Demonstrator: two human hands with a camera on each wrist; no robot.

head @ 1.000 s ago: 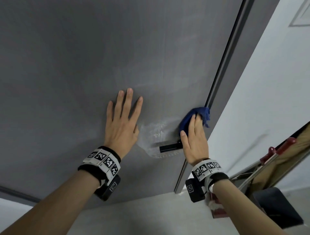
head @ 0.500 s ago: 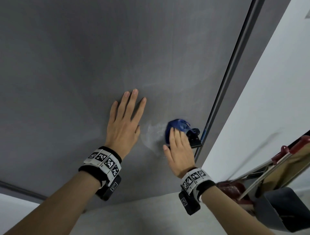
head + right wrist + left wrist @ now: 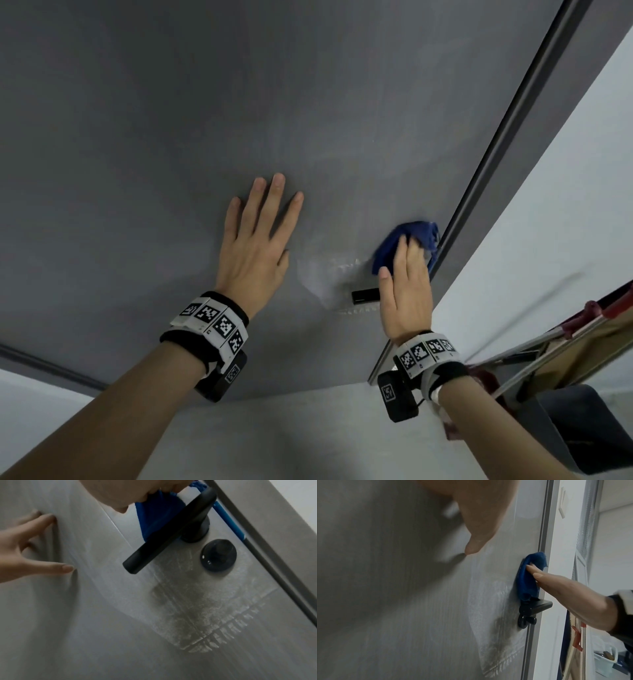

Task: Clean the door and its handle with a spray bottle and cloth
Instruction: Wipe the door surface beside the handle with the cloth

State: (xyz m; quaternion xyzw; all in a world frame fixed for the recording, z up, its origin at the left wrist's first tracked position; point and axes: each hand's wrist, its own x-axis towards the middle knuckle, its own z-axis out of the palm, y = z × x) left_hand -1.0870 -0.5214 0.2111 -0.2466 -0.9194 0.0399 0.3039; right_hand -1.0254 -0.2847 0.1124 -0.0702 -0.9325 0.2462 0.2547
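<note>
A grey door [image 3: 171, 120] fills the head view, with a wet sprayed patch [image 3: 325, 277] beside its black lever handle [image 3: 365, 295]. My right hand [image 3: 406, 274] presses a blue cloth [image 3: 407, 240] flat against the door just above the handle, near the door's edge. In the left wrist view straight fingers push the cloth [image 3: 526, 574] over the handle [image 3: 534, 607]. The right wrist view shows the handle [image 3: 171, 531], a round lock knob [image 3: 218, 555] and the cloth [image 3: 157, 515]. My left hand [image 3: 260, 240] lies flat and open on the door, left of the wet patch. No spray bottle is in view.
A dark door frame strip [image 3: 513, 130] runs along the door's right edge, with a white wall [image 3: 548, 222] beyond. Red-handled tools [image 3: 596, 311] and a dark bin [image 3: 582, 421] stand at the lower right. Drip streaks [image 3: 214, 641] mark the door below the lock.
My right hand with the cloth slid left over the handle, then back up and right toward the door's edge, uncovering the handle's tip. The left hand stayed flat in place.
</note>
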